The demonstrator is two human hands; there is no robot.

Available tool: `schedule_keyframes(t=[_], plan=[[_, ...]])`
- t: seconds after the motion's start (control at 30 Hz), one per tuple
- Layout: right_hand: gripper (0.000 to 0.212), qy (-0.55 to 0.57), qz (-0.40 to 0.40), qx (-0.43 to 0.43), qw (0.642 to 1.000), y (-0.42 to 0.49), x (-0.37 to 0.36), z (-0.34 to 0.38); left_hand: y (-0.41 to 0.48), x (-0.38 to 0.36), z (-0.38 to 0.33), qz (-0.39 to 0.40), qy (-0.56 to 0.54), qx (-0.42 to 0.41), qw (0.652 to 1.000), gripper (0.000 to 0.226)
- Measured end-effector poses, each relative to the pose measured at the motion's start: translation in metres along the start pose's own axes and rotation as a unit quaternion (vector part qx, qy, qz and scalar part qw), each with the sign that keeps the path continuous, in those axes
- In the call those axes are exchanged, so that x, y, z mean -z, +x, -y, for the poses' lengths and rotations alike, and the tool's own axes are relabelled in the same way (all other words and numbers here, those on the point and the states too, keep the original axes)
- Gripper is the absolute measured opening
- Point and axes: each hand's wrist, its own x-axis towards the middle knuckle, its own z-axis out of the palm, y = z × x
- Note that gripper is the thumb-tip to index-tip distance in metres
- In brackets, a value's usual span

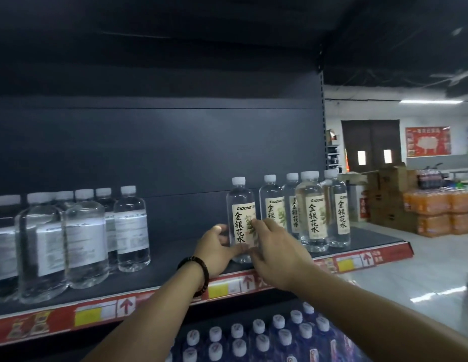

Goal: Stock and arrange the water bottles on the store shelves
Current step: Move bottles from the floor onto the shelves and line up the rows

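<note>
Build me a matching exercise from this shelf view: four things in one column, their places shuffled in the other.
1. single bottle, label facing out
2. bottles with labels turned away
3. blue-wrapped bottles
4. orange drink packs

A. stacked on the floor, far right
B. left part of the shelf
C. under the shelf
D. held between the left hand and right hand

Pairs: 1-D, 2-B, 3-C, 4-A.

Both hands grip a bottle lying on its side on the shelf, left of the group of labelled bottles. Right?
No: the bottle stands upright, cap on top; the head view shows it. The left hand and right hand do grip it on the shelf, left of the group.
</note>
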Motion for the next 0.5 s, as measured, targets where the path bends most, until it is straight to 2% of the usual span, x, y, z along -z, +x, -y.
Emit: schedule_keyframes(t=[0.17, 0.37, 0.5], plan=[[0.066, -0.075, 0.025, 0.042, 0.996, -0.020, 0.013, -0.039, 0.007, -0.035, -0.009, -0.005, 0.004, -0.023, 1.000, 0.045], [0.067, -0.069, 0.031, 0.046, 0.996, -0.035, 0.020, -0.061, 0.012, -0.058, -0.026, 0.021, 0.010, -0.039, 0.999, 0.039], [0.067, -0.067, 0.024, 0.033, 0.997, -0.037, 0.024, -0.075, 0.014, -0.075, -0.034, 0.007, 0.010, -0.046, 0.999, 0.040]])
